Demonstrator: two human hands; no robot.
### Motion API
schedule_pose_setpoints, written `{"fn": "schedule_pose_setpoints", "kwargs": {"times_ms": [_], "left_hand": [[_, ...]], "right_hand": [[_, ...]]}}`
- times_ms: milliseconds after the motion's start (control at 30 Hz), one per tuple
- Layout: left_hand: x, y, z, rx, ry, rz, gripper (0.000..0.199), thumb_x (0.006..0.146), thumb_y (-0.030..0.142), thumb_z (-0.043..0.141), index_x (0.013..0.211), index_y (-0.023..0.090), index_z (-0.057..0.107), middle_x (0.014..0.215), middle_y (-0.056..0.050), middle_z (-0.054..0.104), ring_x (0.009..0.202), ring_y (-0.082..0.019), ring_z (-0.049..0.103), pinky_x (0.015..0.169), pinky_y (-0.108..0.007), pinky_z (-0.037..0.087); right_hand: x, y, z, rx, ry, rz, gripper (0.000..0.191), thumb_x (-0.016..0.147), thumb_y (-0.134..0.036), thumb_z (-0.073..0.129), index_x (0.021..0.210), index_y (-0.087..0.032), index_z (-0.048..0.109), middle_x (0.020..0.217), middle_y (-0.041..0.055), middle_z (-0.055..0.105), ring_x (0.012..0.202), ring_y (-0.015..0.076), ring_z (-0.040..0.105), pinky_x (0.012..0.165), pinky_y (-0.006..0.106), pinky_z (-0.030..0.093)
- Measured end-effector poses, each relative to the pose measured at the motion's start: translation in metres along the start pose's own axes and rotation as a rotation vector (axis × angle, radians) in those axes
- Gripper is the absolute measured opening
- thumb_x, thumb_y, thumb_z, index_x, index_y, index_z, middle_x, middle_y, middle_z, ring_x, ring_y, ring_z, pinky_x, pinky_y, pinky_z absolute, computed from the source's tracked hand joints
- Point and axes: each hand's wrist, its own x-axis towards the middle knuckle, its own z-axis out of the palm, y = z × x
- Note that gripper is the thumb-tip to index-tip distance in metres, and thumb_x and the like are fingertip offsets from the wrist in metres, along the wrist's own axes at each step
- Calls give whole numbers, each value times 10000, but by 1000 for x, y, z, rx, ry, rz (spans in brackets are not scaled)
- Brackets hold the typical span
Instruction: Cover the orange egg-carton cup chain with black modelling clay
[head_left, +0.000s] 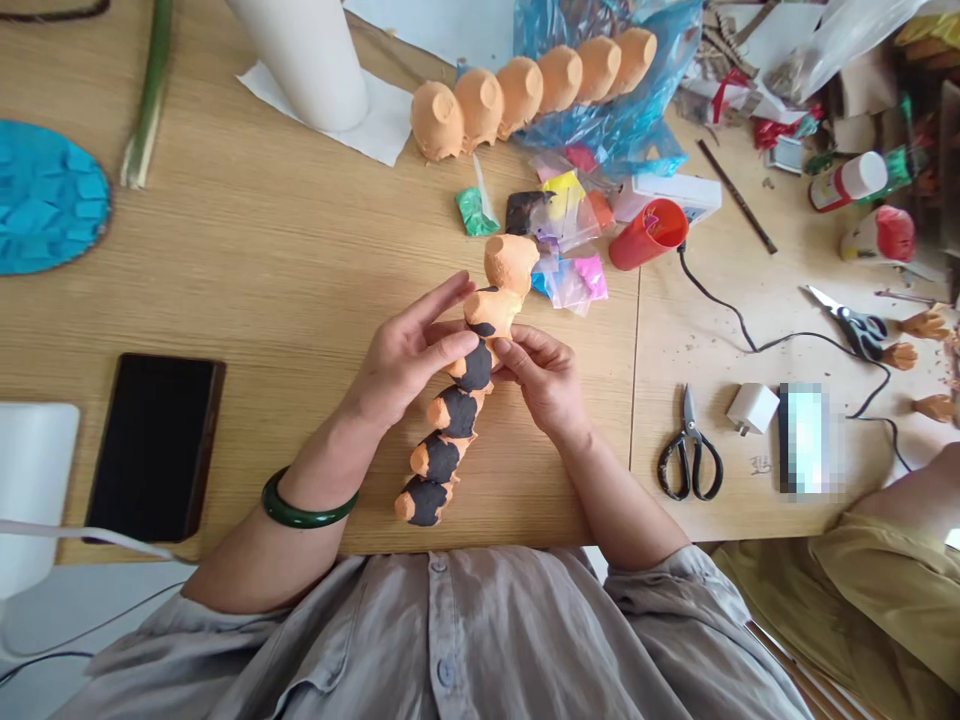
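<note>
- Gray shirt cloth lies closest to my camera, its buttoned front filling the bottom of the view at the edge of the wooden table.
- Just beyond it I have the orange strip between both hands, slanting over the table: six bumps in a row, the four nearer ones wearing broad black patches, the fifth a little black, the farthest plain orange.
- On the left hand, the thumb presses a black patch near the strip's middle while the fingers reach along and behind its far part; the hold is narrow and looks light. A dark green bangle circles that forearm.
- The right hand pinches the strip's opposite edge between thumb and forefinger, the other fingers curled.
- Past the strip's far end I see small packets, among them a green packet and a pink packet, with a red cup to their right.
- Farther out, a second orange row, all plain, lies partly on a blue plastic bag; a white roll stands left of it.
- Over on the left: a black tablet and a blue oval.
- To the right: black-handled scissors, a white plug, and someone else's mustard clothing at the table's edge.
</note>
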Motion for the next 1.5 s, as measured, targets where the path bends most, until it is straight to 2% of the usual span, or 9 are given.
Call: {"fn": "schedule_pose_setpoints", "kwargs": {"times_ms": [200, 533, 800, 1000, 1100, 1167, 1267, 1400, 1500], "left_hand": [[-1, 6, -1, -18, -41, -38, 645, 828, 345, 972, 1441, 297, 779, 1554, -71, 730, 1350, -313, 740, 1013, -348, 679], [-7, 14, 0, 74, -46, -43, 578, 859, 429, 960, 1384, 230, 826, 1393, -98, 807, 1302, -379, 760, 987, -408, 700], [-7, 17, -3, 129, -59, -64, 586, 861, 429, 940, 1387, 199, 820, 1198, -94, 855, 979, -270, 819, 719, -307, 700], [-6, 12, -1, 133, -28, -48, 570, 852, 472, 958, 1328, 184, 836, 1108, -92, 855, 930, -245, 808, 703, -282, 673], [-4, 9, -3, 83, -50, -82, 661, 831, 528, 970, 1385, 207, 807, 1185, -106, 850, 1015, -274, 819, 711, -279, 676], [-2, 8, -4, 41, -59, -89, 734, 831, 600, 955, 1440, 232, 772, 1387, -121, 800, 1155, -304, 808, 764, -286, 688], [0, 6, -5, -37, 26, -80, 691, 851, 601, 937, 1436, 280, 760, 1575, -87, 703, 1259, -303, 785, 883, -327, 702], [2, 4, -3, -102, 1, -165, 492, 838, 559, 937, 1216, 255, 854, 1258, -75, 841, 1118, -300, 809, 890, -389, 692], [3, 2, 0, -129, -15, -196, 404, 787, 559, 957, 1004, 225, 888, 1051, -79, 856, 963, -266, 790, 794, -349, 659]], "right_hand": [[-6, -1, 8, 2, 25, -20, 417, 733, -592, 988, 954, -262, 862, 843, -23, 834, 674, 129, 740, 688, 287, 676], [-15, -5, 14, -40, -16, -41, 386, 809, -593, 946, 935, -242, 845, 872, -7, 817, 697, 140, 755, 699, 304, 707], [-17, 10, 6, -135, -103, -120, 374, 915, -544, 885, 1051, -198, 837, 885, 21, 828, 747, 200, 829, 720, 365, 732], [-16, 14, 5, -179, -122, -110, 364, 950, -557, 849, 1053, -209, 832, 870, 27, 831, 767, 222, 845, 737, 376, 729], [-11, 12, 4, -143, -109, -86, 394, 918, -591, 866, 1061, -225, 837, 939, 22, 846, 746, 185, 812, 739, 357, 721], [-7, 10, 2, -81, -50, -71, 382, 874, -581, 905, 1048, -247, 840, 946, 0, 842, 738, 154, 775, 731, 319, 702], [-1, 8, -2, 43, 19, -29, 319, 831, -517, 942, 1007, -273, 837, 909, -37, 817, 746, 115, 727, 717, 248, 656], [3, 6, -4, 193, -48, 90, 316, 769, -454, 965, 967, -259, 814, 872, -47, 800, 731, 105, 711, 706, 233, 631], [4, 7, -4, 196, -69, 155, 359, 752, -462, 970, 968, -241, 787, 859, -44, 795, 736, 113, 727, 707, 239, 637]]}}
